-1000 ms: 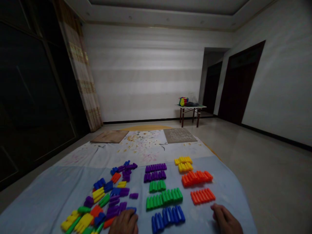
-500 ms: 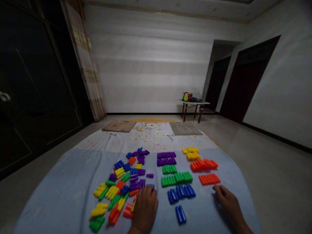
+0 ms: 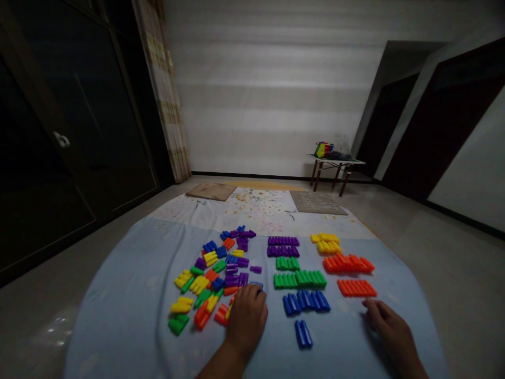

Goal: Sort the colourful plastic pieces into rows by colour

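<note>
The view has tipped down. Over the surface [image 3: 122,316], the left hand [image 3: 248,313] is left of the blue row [image 3: 306,302], the right hand [image 3: 390,323] right, neither grip discernible; far beyond, a multicoloured bag [image 3: 323,150], contents unseen; left, a blue piece [image 3: 258,284].

Your left hand [image 3: 249,313] lies over the right edge of the mixed coloured pieces [image 3: 199,285], beside a blue piece [image 3: 258,285], though contact is hard to make out. Your right hand [image 3: 389,322], partly curled, is near the orange-red row [image 3: 357,288]. Between both hands, a blue pair [image 3: 303,335] rests on the cloth [image 3: 126,316].
</note>
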`<state>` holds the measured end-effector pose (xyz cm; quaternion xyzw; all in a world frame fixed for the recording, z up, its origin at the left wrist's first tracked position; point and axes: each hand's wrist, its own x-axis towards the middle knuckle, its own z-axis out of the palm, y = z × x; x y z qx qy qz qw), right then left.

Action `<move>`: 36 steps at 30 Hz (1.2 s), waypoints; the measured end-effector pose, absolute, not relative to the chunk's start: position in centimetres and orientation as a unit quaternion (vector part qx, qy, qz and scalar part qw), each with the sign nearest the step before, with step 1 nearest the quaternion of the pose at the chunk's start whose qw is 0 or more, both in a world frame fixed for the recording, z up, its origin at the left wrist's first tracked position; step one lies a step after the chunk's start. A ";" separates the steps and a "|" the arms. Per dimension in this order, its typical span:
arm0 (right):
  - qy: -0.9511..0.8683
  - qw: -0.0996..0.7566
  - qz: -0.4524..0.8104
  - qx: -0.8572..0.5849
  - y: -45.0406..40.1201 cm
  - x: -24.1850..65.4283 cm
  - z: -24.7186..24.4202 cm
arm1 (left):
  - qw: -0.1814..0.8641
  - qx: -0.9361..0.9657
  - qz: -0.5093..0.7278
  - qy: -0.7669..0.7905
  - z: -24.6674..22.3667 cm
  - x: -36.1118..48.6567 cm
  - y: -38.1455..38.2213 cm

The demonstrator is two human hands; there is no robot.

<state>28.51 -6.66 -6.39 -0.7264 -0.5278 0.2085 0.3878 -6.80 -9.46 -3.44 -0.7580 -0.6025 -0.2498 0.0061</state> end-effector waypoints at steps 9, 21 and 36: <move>-0.533 0.397 0.198 -0.721 -6.6 28.4 -6.2 | -0.016 -0.746 -0.291 -0.599 -2.8 -6.9 -9.5; -0.533 0.391 0.221 -0.717 -6.5 28.6 -6.6 | -0.189 -0.665 -0.389 -0.609 0.3 -8.8 -7.6; -0.540 0.409 0.202 -0.707 -6.7 27.5 -5.8 | -0.028 -0.608 -0.113 -0.786 1.2 -21.6 -0.5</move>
